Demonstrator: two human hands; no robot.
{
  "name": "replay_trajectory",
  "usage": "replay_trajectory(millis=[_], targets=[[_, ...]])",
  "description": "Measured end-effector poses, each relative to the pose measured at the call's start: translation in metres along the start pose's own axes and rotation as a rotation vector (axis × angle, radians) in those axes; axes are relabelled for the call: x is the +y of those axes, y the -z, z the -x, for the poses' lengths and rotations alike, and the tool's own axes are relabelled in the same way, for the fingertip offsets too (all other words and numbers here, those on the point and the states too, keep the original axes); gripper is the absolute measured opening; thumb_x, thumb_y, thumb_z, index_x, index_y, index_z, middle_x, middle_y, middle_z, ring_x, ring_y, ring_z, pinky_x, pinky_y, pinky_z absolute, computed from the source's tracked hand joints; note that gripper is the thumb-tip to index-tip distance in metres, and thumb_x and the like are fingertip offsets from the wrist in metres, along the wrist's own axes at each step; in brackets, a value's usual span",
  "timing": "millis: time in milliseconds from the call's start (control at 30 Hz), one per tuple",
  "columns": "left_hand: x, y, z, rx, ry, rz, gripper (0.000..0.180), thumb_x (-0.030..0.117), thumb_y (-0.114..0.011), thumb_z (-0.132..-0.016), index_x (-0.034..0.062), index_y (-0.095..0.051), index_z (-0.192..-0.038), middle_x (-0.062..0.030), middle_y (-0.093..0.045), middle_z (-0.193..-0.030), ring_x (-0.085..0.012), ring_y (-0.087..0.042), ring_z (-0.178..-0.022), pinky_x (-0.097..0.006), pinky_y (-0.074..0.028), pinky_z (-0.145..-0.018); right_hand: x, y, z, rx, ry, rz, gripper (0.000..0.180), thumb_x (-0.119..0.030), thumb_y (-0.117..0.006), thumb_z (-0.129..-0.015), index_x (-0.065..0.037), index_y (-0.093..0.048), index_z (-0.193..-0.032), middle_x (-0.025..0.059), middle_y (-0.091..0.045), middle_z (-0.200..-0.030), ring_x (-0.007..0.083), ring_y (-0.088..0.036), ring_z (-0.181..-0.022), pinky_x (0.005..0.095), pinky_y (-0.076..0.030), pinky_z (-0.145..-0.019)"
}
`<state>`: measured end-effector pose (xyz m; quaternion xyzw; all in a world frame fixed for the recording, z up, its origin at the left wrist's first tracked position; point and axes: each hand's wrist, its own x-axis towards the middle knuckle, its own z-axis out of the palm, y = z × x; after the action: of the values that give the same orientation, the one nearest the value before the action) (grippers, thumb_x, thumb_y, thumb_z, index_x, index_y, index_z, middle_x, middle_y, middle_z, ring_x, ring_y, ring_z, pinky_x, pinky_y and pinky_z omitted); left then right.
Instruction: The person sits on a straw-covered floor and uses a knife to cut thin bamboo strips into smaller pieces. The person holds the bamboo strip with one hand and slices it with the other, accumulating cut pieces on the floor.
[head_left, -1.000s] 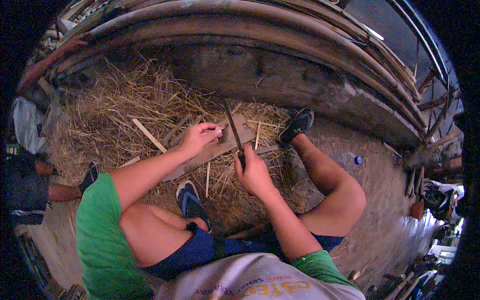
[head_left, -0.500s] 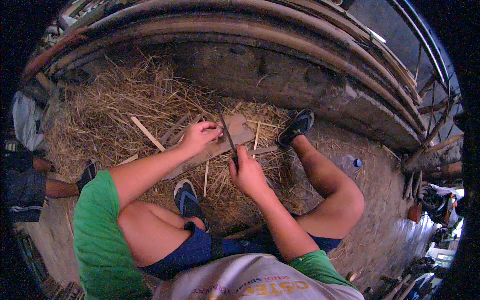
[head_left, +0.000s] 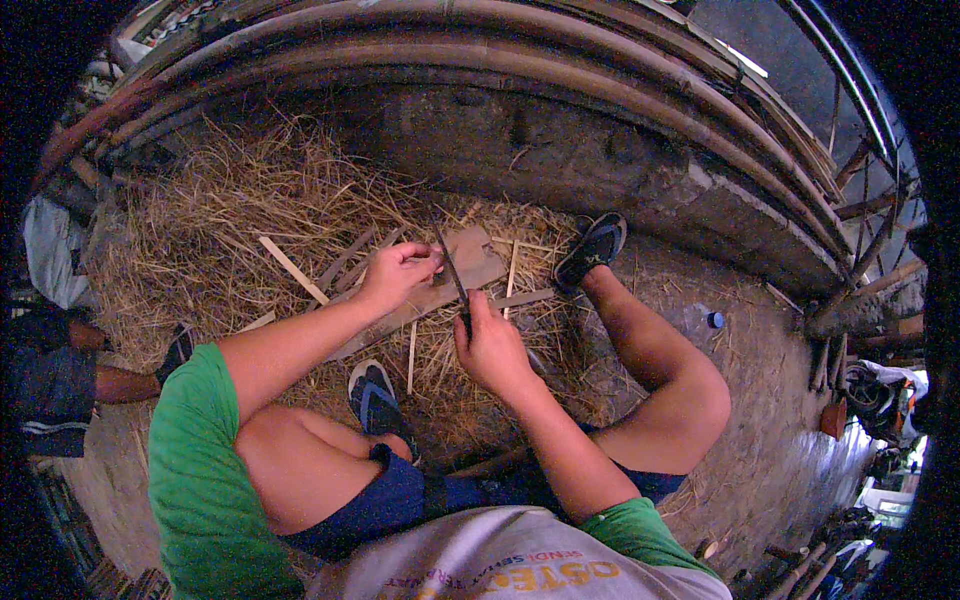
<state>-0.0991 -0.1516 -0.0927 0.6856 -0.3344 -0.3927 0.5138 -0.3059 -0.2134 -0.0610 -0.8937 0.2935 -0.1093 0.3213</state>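
Observation:
My right hand (head_left: 491, 343) is closed round the handle of a long, narrow knife (head_left: 449, 267), its blade slanting up and left. Left of the blade is my left hand (head_left: 400, 274), fingers curled and pinched together close to the blade's side. Whatever they grip is too small and too hidden to name. Beneath both hands a flat wooden board (head_left: 468, 258) lies tilted across the straw, its upper end notched. A pale wooden strip (head_left: 293, 269) rests on the straw left of my left hand, and another thin strip (head_left: 513, 270) lies right of the blade.
Straw and shavings (head_left: 250, 220) heap up beyond and left of the board. Long bamboo poles (head_left: 480, 55) lie along a low wall (head_left: 590, 150). My sandalled feet (head_left: 592, 252) flank the board. A blue cap (head_left: 715, 320) is on the floor at right; another person's leg (head_left: 125, 383) is at left.
Both hands stay nearly where they were; the right hand and knife have shifted very slightly left. The view has tilted a little.

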Motion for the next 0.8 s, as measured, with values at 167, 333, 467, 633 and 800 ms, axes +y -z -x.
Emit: replay_trajectory(millis=[167, 333, 467, 633, 800], targets=[[-0.004, -0.002, -0.001, 0.008, -0.047, 0.056, 0.027, 0.012, -0.068, -0.094, -0.0039, -0.065, -0.115, -0.0063, -0.072, -0.1, -0.009, -0.067, -0.082, -0.023, -0.053, -0.073, -0.004, 0.003, -0.002, -0.041, -0.035, 0.024, 0.033, -0.017, -0.058, -0.094, -0.001, -0.041, -0.117, 0.0303, -0.065, -0.088, 0.0503, -0.064, -0.075, 0.0597, -0.051, -0.067], [-0.007, 0.0, -0.001, 0.034, 0.008, 0.043, 0.028, 0.01, -0.067, -0.094, -0.0035, -0.063, -0.118, -0.006, -0.071, -0.097, -0.0095, -0.066, -0.078, -0.024, -0.056, -0.072, -0.004, 0.002, -0.006, -0.062, -0.055, 0.058, 0.029, -0.019, -0.057, -0.095, -0.002, -0.041, -0.111, 0.0297, -0.065, -0.085, 0.0507, -0.063, -0.074, 0.0602, -0.051, -0.067], [-0.005, 0.003, -0.002, 0.005, 0.066, 0.07, 0.026, 0.011, -0.067, -0.095, -0.0034, -0.064, -0.117, -0.0059, -0.071, -0.094, -0.0099, -0.066, -0.077, -0.025, -0.057, -0.072, -0.003, -0.005, -0.008, -0.051, -0.07, 0.071, 0.027, -0.019, -0.055, -0.095, -0.002, -0.04, -0.11, 0.0298, -0.065, -0.084, 0.0508, -0.063, -0.075, 0.0602, -0.05, -0.066], [-0.002, 0.005, -0.003, -0.007, 0.077, 0.053, 0.025, 0.012, -0.068, -0.094, -0.0023, -0.065, -0.115, -0.0056, -0.07, -0.089, -0.0102, -0.067, -0.075, -0.025, -0.058, -0.068, -0.001, -0.009, -0.009, -0.048, -0.078, 0.085, 0.027, -0.019, -0.055, -0.095, -0.003, -0.04, -0.109, 0.0297, -0.065, -0.081, 0.0512, -0.063, -0.074, 0.0606, -0.05, -0.066], [0.0, 0.006, -0.001, 0.016, -0.006, -0.082, 0.025, 0.016, -0.07, -0.092, -0.0014, -0.068, -0.109, -0.006, -0.071, -0.084, -0.0115, -0.066, -0.071, -0.028, -0.056, -0.066, 0.001, -0.009, -0.009, -0.057, -0.083, 0.105, 0.026, -0.02, -0.056, -0.095, -0.003, -0.04, -0.108, 0.03, -0.065, -0.077, 0.0519, -0.063, -0.073, 0.061, -0.05, -0.067]])
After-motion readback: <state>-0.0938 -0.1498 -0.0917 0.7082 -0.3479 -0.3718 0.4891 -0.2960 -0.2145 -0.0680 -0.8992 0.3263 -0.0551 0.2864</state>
